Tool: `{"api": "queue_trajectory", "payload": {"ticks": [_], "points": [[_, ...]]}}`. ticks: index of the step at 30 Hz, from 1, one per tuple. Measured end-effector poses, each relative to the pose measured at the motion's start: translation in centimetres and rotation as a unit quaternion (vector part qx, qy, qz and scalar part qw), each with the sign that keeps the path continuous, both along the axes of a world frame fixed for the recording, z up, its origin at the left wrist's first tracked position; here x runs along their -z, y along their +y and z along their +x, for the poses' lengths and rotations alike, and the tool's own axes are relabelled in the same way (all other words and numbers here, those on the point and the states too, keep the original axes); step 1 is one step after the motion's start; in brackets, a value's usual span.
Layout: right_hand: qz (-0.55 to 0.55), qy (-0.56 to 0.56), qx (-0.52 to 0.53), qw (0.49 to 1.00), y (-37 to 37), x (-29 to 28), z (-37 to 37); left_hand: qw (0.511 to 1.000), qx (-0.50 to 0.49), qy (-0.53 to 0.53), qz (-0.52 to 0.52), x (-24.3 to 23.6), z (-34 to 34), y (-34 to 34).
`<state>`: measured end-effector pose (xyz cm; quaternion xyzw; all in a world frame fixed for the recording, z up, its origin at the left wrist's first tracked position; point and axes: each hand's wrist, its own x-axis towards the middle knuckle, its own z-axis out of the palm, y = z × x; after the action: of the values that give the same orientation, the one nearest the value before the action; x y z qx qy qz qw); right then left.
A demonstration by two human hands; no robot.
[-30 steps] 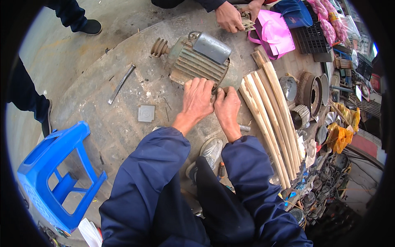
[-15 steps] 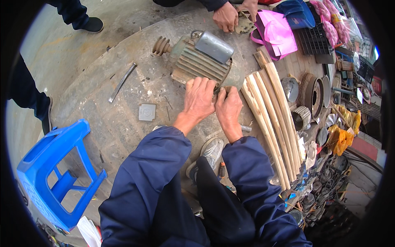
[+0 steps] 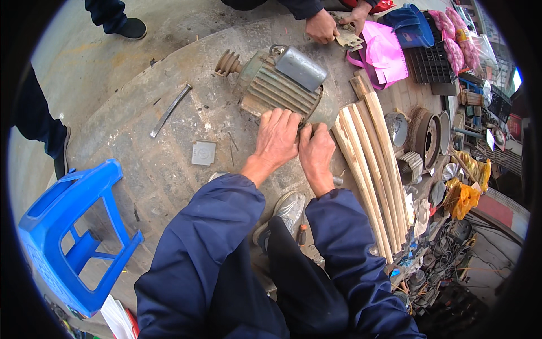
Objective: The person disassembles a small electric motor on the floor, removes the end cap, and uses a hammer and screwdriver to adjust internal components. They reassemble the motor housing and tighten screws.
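Green-grey ribbed metal forms the motor, which rests on the worn ground ahead of us, its pulley pointing left and a grey box on top. Our left hand is bent at the motor's near edge, with its fingers curled down and their tips out of our sight. Our right hand is just beside it, near the motor's right end, thumb and fingers drawn in. Whether either hand grips a small part we cannot tell, since knuckles cover the spot.

Left of the motor we have a metal bar; nearer us than the motor, a square plate; right of it, wooden strips. On our side of the motor, a screwdriver shows us little beyond its handle. Beyond the motor, a co-worker's hands partly mask a dull piece, the body cut off by the top edge. Well right of the motor, cables tangle so thickly that we cannot separate them.
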<state>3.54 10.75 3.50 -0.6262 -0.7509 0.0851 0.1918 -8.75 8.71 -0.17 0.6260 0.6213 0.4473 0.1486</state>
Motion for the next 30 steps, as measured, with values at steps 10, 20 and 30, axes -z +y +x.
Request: {"api": "queue_trajectory", "payload": {"ticks": [10, 20, 30], "points": [[-0.069, -0.065, 0.009, 0.995, 0.7, -1.5, -0.1, 1.000, 0.007, 0.002, -0.013, -0.1, -0.1, -0.1], [-0.037, -0.023, -0.015, 0.999, 0.6, -1.0, 0.5, 1.000, 0.008, 0.000, -0.010, -0.1, -0.2, -0.1], [-0.011, -0.025, -0.064, 0.998, 0.9, -0.5, 1.4, 1.000, 0.006, 0.000, -0.004, 0.1, -0.2, -0.1]]}}
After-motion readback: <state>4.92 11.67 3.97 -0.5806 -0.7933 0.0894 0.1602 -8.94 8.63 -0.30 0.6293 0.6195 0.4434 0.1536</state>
